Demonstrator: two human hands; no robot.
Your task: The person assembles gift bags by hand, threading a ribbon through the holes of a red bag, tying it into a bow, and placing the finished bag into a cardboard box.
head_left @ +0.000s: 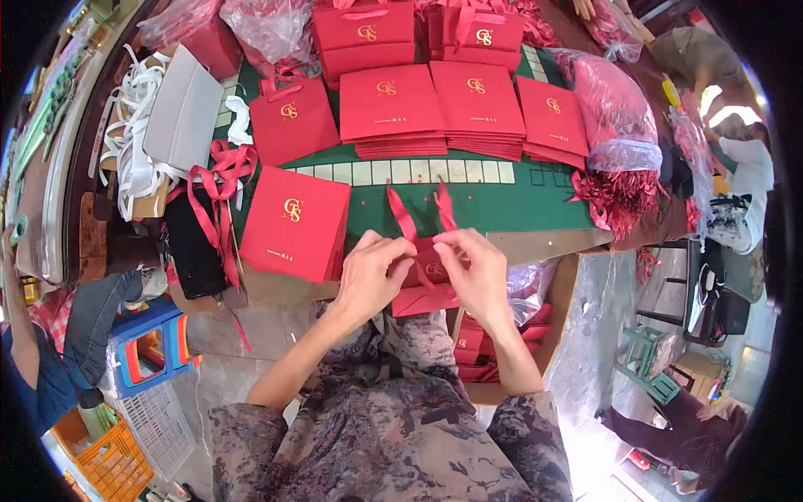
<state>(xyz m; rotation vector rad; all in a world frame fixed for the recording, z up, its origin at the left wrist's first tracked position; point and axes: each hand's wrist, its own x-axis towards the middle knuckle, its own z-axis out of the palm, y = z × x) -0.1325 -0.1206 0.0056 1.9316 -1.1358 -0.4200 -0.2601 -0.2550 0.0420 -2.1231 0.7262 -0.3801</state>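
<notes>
My left hand (370, 272) and my right hand (473, 269) meet over a small red gift bag (428, 283) with a gold logo, held in front of my lap at the near edge of the green table (502, 201). Each hand pinches a red ribbon (403, 217) that runs up from the bag; the two ribbon ends stand up between my thumbs. Most of the bag is hidden behind my fingers.
A stack of red bags (294, 224) lies just left of my hands. Flat red bags (391, 107) are piled at the back. Loose red ribbons (219, 180) and white ribbons (138, 134) lie left. A cardboard box (502, 335) of red bags sits below right. Other people work at both sides.
</notes>
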